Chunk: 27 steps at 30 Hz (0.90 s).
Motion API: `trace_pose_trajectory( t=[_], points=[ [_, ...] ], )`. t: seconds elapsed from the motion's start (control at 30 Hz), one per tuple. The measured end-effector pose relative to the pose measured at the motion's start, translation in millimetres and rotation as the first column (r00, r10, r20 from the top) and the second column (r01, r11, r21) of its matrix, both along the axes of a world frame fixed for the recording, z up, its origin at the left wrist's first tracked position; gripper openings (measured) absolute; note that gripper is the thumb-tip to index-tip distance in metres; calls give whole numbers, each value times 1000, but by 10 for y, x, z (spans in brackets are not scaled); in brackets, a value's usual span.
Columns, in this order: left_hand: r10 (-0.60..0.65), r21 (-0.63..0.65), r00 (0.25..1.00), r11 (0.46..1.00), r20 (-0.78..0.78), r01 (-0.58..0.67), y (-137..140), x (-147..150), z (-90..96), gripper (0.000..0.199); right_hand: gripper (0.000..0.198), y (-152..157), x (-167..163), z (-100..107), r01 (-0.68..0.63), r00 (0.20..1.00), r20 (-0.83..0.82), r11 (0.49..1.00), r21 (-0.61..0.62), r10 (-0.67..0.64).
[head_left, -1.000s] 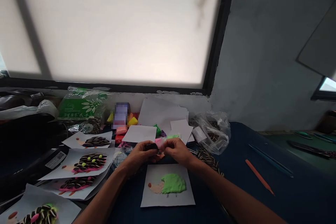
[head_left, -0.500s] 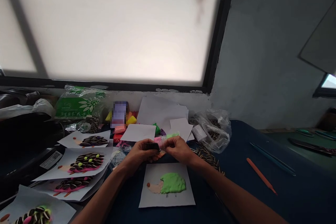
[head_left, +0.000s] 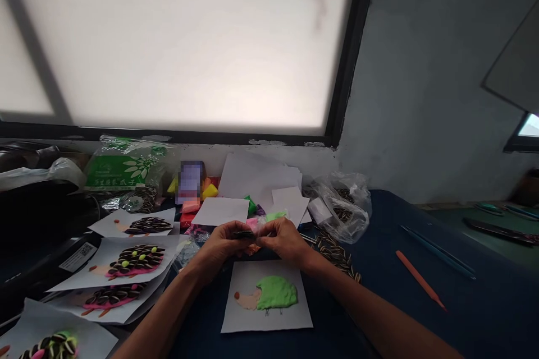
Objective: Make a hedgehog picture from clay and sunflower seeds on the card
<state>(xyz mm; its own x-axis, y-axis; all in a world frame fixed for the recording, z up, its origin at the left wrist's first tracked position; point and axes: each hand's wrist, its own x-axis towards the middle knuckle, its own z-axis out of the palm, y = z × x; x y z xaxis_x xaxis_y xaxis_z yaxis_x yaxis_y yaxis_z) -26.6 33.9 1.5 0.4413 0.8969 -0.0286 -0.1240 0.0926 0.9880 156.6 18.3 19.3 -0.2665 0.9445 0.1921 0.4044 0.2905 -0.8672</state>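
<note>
Above the white card, my left hand pinches a small dark flat piece, whose kind I cannot make out. My right hand is beside it, thumb and fingers pressed together close to the piece's right end; what lies between them is too small to tell. Below both hands lies the white card with a hedgehog in modelling clay: a green clay body, a pale pink face and a brown nose. Short legs are drawn under the body.
Finished-looking hedgehog cards with sunflower seeds overlap at left. Loose sunflower seeds lie by my right wrist, near a clear seed bag. An orange clay tool and blue tweezers rest at right. Paper sheets stand behind.
The dark piece in my left hand has tilted and shows a thinner side. My right hand has shifted slightly left, nearer to my left fingers. The card stays in place.
</note>
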Motion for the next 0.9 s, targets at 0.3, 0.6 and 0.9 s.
trace_pose_trajectory(
  t=[0.3,0.6,0.9],
  points=[
    [12,12,1000,1000,7,-12,-8,-2,-2,33,12,8,-32,-9,109,993,27,990,95,-112],
    [1,-24,1000,1000,0,-1,17,-3,-21,32,10,-37,-55,-9,33,999,14,994,108,-34],
    [-12,-38,1000,999,15,13,-14,1,39,36,15,-40,-58,10,62,994,77,979,194,-79]
  ],
)
